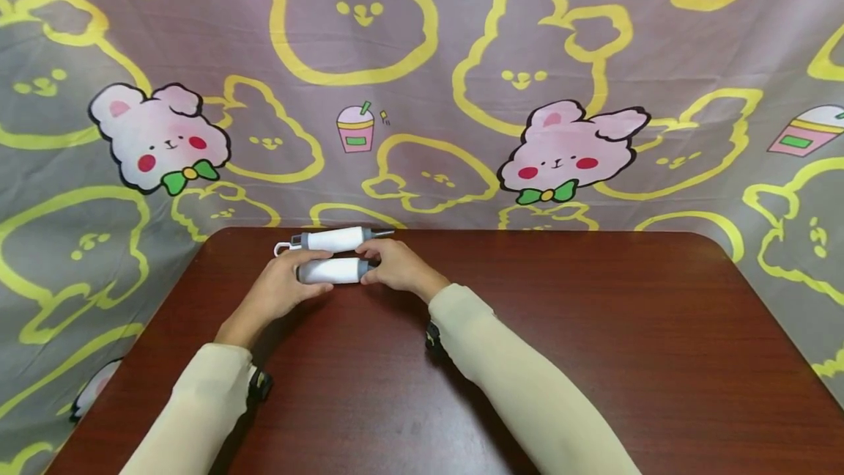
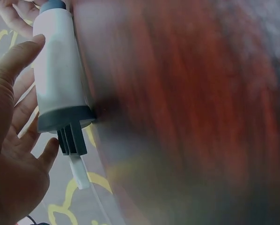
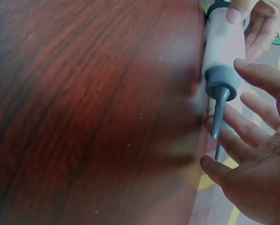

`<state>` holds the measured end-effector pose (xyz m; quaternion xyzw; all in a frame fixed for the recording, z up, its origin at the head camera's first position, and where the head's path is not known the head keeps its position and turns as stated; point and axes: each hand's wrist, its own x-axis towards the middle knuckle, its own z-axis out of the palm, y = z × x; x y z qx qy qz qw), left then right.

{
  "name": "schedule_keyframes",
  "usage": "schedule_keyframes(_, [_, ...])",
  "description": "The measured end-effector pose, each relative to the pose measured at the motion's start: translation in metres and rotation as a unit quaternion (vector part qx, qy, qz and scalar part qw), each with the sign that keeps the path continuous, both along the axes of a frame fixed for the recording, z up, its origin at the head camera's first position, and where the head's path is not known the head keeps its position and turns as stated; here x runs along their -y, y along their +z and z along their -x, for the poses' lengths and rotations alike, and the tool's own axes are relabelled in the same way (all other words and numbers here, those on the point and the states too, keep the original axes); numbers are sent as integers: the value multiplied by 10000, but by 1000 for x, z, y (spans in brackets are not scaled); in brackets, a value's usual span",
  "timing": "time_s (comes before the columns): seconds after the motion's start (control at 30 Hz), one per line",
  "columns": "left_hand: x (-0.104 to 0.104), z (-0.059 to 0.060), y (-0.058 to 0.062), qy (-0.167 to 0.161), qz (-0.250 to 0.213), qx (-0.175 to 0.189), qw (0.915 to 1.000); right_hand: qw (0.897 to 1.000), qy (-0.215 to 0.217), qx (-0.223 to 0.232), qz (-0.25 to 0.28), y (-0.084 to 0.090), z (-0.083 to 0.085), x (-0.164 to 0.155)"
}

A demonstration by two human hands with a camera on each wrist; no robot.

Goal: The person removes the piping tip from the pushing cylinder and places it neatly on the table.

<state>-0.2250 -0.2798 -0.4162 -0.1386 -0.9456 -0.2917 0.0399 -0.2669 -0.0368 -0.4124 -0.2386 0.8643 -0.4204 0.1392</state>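
Two white cylinders with grey ends lie side by side near the table's back left edge. My left hand holds the nearer white cylinder by its left part, thumb in front and fingers behind. In the left wrist view a dark slotted piece with a white tab juts from the cylinder's end. At the other end, my right hand has its thumb by the grey collar, fingers loosely spread behind the thin grey nozzle. The farther white cylinder has a white hook and a pointed nozzle.
The dark brown wooden table reaches to the right and toward me. A grey curtain with yellow outlines and rabbit prints hangs just behind its back edge and along its sides.
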Motion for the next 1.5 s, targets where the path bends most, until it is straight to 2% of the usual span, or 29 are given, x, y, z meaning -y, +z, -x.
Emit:
schedule_keyframes(0.83, [-8, 7, -2, -14, 529, -245, 9983, 9991, -150, -298, -267, -5, 0, 9])
schedule_keyframes(1.07, [-8, 5, -1, -7, 598, -252, 9979, 9986, -202, -358, -329, -7, -1, 11])
schedule_keyframes(1.33, [-8, 2, 1, 55, 674, -151, 9976, 9989, -181, -364, -220, -8, -3, 13])
schedule_keyframes(1.5, [-8, 3, 0, -38, 657, -238, 9975, 9990, -209, -384, -129, -9, -3, 12])
